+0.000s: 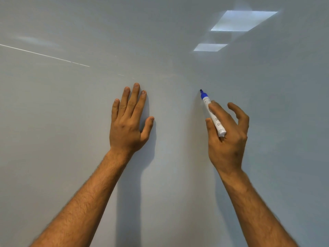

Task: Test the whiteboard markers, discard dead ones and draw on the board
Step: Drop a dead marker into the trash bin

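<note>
Whiteboard [169,41] fills everything. Left hand [128,122] rests flat, fingers straight; right hand [229,136] pinches an uncapped blue marker [212,114], tip at the board.

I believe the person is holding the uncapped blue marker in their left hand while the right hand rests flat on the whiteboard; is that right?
Not quite: the hands are swapped. In the head view, the right hand holds the uncapped blue marker, its tip at or just off the whiteboard, while the left hand rests flat on it with fingers straight.
</note>
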`<move>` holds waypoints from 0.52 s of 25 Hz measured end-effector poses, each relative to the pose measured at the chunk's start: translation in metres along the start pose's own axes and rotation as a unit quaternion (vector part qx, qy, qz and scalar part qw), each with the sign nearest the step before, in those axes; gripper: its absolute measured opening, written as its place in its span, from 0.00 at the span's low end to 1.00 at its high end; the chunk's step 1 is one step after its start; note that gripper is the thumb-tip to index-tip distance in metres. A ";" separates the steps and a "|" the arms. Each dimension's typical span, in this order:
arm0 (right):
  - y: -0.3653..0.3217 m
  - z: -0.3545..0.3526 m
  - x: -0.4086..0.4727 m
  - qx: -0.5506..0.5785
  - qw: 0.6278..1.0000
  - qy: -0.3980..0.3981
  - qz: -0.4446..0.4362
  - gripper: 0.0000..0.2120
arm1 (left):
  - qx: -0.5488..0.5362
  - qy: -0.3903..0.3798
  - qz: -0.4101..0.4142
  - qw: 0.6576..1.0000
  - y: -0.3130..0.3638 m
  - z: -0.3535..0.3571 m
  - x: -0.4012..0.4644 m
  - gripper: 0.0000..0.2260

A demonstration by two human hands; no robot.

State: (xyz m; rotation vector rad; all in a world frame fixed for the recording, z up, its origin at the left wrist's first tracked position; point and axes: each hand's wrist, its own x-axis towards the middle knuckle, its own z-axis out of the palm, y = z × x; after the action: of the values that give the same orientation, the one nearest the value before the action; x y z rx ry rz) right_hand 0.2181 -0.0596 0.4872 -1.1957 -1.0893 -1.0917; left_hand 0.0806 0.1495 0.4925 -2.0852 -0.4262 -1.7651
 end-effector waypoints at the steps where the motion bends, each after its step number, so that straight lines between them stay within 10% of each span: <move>1: 0.000 0.002 0.002 0.002 1.000 -0.006 -0.003 0.18 | 0.001 0.000 0.000 1.000 0.000 0.000 0.000 0.29; 13: -0.007 0.002 -0.052 -0.033 0.999 -0.030 0.029 0.15 | -0.010 0.002 0.000 1.000 -0.001 -0.001 -0.001 0.29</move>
State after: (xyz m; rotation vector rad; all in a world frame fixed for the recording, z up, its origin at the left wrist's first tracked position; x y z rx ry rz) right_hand 0.2036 -0.0551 0.4370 -1.3118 -1.0649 -1.0594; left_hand 0.0794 0.1501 0.4915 -2.0944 -0.4097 -1.7800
